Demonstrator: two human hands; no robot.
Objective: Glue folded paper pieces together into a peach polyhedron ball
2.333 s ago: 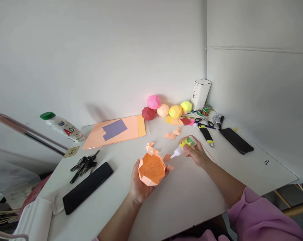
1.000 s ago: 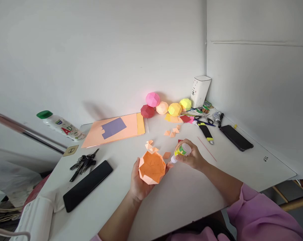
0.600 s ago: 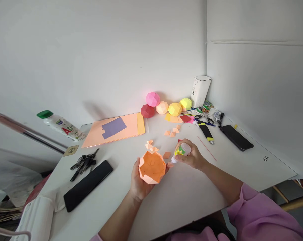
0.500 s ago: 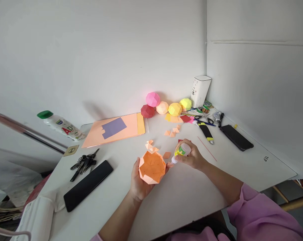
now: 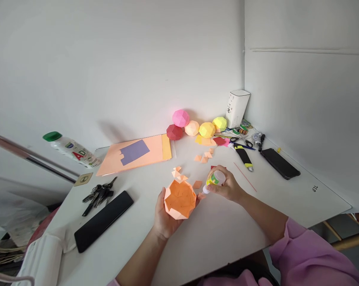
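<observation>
My left hand [image 5: 165, 216] cups a hollow, faceted orange paper ball [image 5: 179, 212] that is open at the top with a jagged rim. In my right hand [image 5: 229, 184] is a small glue bottle [image 5: 215, 178], tilted with its nozzle down and to the left. The nozzle meets a small orange paper piece [image 5: 201, 196] by the left fingertips; whether those fingers hold that piece I cannot tell. Another orange paper diamond [image 5: 197, 184] lies just beyond. Folded orange pieces [image 5: 179, 174] lie behind the ball, and several more small pieces [image 5: 204, 158] sit farther back.
Finished paper balls [image 5: 207, 130] in several colours stand by the wall. Left are paper sheets [image 5: 110, 163], a bottle [image 5: 75, 151], keys [image 5: 98, 195] and a black phone [image 5: 104, 221]. Right are a utility knife [image 5: 243, 156], scissors [image 5: 241, 141], a black case [image 5: 280, 163] and a white box [image 5: 238, 108].
Almost nothing differs. Both hands, the paper ball and the glue bottle keep their places, while the whole view has shifted very slightly.
</observation>
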